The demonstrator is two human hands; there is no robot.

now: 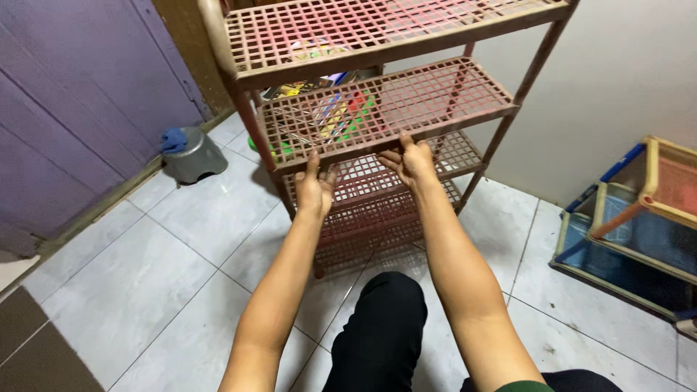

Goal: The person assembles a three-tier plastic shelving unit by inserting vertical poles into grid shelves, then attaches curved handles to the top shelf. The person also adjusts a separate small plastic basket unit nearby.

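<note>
Both hands grip the front edge of the rack's second shelf: the left hand near its front left corner, thumb up against the rim, the right hand just past the middle, fingers curled over the edge. The reddish lattice rack stands upright on the tiled floor, close to the pale wall (its legs look planted, so no lift seems begun). Coloured items sit behind the lattice. A grey stool stands by the purple door.
</note>
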